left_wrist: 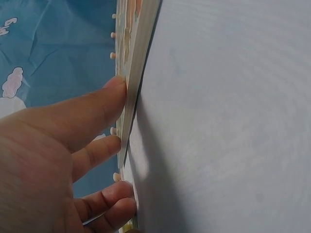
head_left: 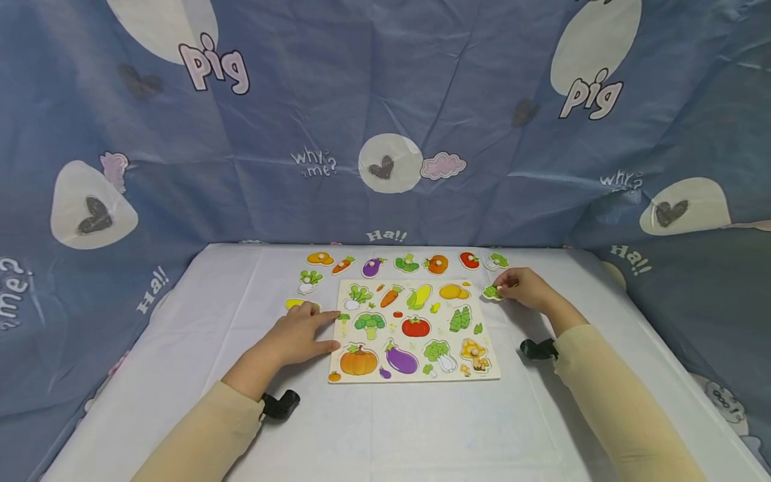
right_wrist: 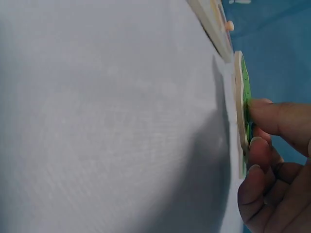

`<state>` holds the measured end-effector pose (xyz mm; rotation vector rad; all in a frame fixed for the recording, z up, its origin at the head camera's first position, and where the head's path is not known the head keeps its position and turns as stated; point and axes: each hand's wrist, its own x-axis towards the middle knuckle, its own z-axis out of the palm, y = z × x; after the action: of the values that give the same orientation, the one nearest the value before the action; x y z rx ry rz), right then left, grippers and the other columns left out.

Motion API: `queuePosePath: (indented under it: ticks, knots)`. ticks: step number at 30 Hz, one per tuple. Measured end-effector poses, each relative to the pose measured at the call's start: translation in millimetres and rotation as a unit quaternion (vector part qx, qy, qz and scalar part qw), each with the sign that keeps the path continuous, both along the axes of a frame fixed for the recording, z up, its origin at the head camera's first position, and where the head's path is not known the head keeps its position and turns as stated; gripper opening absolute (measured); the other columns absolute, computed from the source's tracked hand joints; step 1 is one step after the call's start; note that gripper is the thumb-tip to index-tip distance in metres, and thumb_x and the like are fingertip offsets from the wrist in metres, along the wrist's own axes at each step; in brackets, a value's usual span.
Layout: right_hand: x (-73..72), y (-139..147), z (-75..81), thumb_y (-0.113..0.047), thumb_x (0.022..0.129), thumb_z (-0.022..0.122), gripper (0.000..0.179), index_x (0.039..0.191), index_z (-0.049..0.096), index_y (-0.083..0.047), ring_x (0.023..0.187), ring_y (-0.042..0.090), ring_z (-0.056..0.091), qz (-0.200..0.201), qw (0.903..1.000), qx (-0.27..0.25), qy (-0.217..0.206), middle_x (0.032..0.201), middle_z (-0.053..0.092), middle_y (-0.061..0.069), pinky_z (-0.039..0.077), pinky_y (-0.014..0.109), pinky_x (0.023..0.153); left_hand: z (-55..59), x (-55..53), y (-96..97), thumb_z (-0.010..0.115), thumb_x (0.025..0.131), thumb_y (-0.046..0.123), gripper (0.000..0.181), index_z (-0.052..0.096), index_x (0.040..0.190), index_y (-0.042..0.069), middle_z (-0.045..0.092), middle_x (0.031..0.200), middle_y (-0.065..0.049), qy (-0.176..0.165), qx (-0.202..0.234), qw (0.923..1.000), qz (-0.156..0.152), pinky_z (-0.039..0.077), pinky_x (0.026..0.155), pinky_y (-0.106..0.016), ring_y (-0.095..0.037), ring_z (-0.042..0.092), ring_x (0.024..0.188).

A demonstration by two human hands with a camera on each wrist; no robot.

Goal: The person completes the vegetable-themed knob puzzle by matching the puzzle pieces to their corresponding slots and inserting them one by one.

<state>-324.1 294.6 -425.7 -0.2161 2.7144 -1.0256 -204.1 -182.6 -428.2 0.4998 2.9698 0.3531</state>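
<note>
Spread left hand [head_left: 293,336] touches board [head_left: 441,328] — right hand [head_left: 530,288] pinches green piece [head_left: 490,292]

A green piece [head_left: 490,292], perhaps asparagus, is held roughly level beside the flat-lying pale puzzle board [head_left: 421,347].

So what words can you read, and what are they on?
"pig": twice, high on the blue backdrop
"why me?": backdrop, centre
"why": backdrop, right; the rest is blurred
"me?": backdrop, left edge; word above cut off
"Ha!!": backdrop, left, centre and right
Vegetable puzzle board: tiny mark at lower right corner, too small to read
</note>
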Motion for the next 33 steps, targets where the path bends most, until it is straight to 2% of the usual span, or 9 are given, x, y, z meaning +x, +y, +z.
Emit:
queuePosePath:
  ticks: [8,18,33]
  knots:
    - [13.5,-9.5,13.8,-0.006,0.094,0.069,0.013,0.106,0.069,0.0,0.083,0.022,0.052,0.078,0.997,-0.005,0.003,0.094,0.066,0.007,0.044,0.036,0.075,1.1,-0.1,0.4,0.073,0.088,0.051,0.066,0.056,0.145,0.021,0.052,0.114,-0.013,-0.003,0.001,1.0,0.002,0.043,0.081,-0.045,-0.027,0.045,0.094]
    - [26.9,-26.9,23.3,-0.005,0.093,0.07,0.009,0.102,0.069,-0.003,0.084,0.02,0.052,0.153,0.9882,-0.01,0.006,0.093,0.063,0.006,0.047,0.032,0.071,2.9,0.5,1.3,0.073,0.088,0.049,0.066,0.056,0.145,0.02,0.052,0.115,-0.015,-0.003,0.001,1.0,-0.002,0.043,0.082,-0.046,-0.028,0.046,0.093]
    - [39.2,-49.9,25.1,-0.005,0.093,0.07,0.006,0.098,0.069,-0.005,0.082,0.02,0.052,0.187,0.9822,-0.016,-0.012,0.09,0.061,0.006,0.046,0.032,0.072,4.1,1.4,2.2,0.073,0.088,0.049,0.066,0.056,0.144,0.02,0.052,0.114,-0.014,-0.001,-0.002,1.0,-0.001,0.043,0.082,-0.046,-0.028,0.046,0.093]
